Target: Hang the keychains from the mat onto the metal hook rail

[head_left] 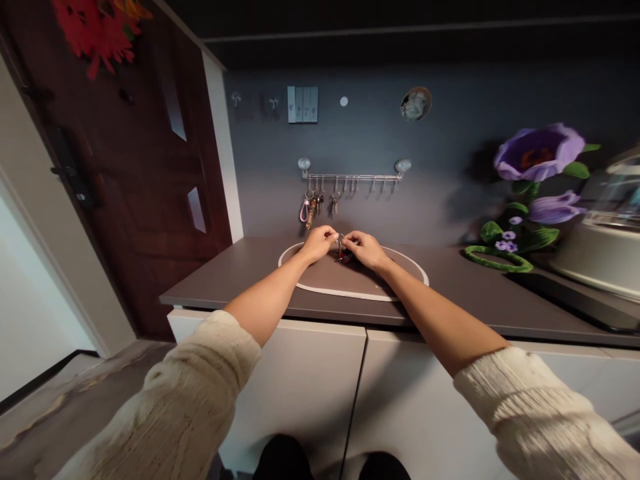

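Observation:
My left hand (319,243) and my right hand (365,249) meet above an oval mat (345,292) with a white rim. Between their fingertips is a small bunch of keys (341,248) on a ring, with something dark and red hanging from it. Both hands pinch it, thumb against fingers; the right fingers hide part of the bunch. Just behind the hands, a clear hook rail (353,177) is fixed to the wall. From its left hooks hang several keys (320,203), a pink loop (304,211) and a brownish key tag (311,213).
The mat lies on a dark countertop (230,270) over white cabinet doors (295,380). Purple artificial flowers (540,157) with a green base stand at right, beside a pale rounded appliance (605,247). A switch panel (303,105) is on the wall. A dark red door (145,167) is at left.

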Available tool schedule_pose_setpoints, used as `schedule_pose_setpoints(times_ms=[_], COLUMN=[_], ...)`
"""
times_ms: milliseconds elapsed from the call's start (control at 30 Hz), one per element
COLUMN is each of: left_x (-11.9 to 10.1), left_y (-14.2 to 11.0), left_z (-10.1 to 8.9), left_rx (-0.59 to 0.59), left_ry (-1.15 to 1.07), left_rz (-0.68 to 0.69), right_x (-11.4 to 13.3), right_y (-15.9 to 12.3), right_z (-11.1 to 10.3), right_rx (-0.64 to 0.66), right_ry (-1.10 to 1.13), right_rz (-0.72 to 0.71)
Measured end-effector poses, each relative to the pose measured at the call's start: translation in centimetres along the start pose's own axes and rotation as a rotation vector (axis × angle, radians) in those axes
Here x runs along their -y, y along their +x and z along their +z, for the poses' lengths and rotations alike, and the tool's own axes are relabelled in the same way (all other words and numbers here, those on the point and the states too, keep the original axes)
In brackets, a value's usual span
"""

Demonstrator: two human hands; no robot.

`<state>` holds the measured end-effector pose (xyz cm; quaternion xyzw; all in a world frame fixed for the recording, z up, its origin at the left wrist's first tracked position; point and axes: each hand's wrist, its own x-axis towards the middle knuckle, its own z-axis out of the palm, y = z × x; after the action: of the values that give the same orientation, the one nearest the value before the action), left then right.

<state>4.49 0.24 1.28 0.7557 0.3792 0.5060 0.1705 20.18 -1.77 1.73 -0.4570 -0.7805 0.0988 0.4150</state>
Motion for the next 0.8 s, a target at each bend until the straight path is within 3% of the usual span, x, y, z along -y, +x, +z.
schedule_pose_setpoints(times_ms=[367,600,800], left_x=[0.5,0.5,0.5], left_y=[0.0,-0.2,-0.2], left_z=[0.7,1.1,1.3], left_rx=[0.006,0.000,-0.024], left_ry=[0.053,0.132,0.217], left_rz=[0.058,0.107,0.120], right_x=[-1.6,-1.4,-1.0], right_y=[0.7,0.6,0.6], right_z=[0.5,0.2,0.0], right_rx=[-0.057,-0.095,-0.124], right_ry=[0.186,0.095,-0.027], right_rz=[0.045,0.015,-0.100])
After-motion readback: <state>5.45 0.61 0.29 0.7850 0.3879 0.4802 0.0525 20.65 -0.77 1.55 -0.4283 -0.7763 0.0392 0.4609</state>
